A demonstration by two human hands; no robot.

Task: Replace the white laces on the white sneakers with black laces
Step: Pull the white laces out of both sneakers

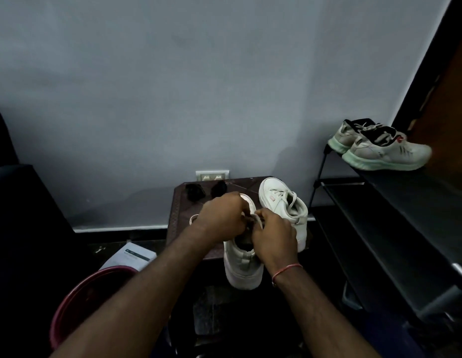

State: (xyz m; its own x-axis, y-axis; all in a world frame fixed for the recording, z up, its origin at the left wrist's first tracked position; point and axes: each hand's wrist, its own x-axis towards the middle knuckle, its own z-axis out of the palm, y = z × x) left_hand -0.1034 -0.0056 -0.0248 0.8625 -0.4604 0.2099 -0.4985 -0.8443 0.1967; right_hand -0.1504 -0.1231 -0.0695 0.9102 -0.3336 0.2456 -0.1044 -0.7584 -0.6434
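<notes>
Two white sneakers sit on a small dark stool [178, 202]. The near sneaker [243, 264] overhangs the stool's front edge, heel toward me. My left hand [222, 218] and my right hand [274, 236] are both over its lacing area, fingers curled, pinching its white lace [258, 219]. A loop of that lace trails left [193, 218]. The far sneaker [284, 202] stands to the right, still threaded with white laces. Two bundles of black laces [195, 191] [219, 187] lie at the stool's back edge. Most of the near shoe's eyelets are hidden under my hands.
A black shoe rack [395, 202] stands at the right with a pair of white-and-green sneakers [379, 148] on top. A red bucket [77, 301] and a paper booklet [133, 257] lie at lower left. A wall socket [212, 174] is behind the stool.
</notes>
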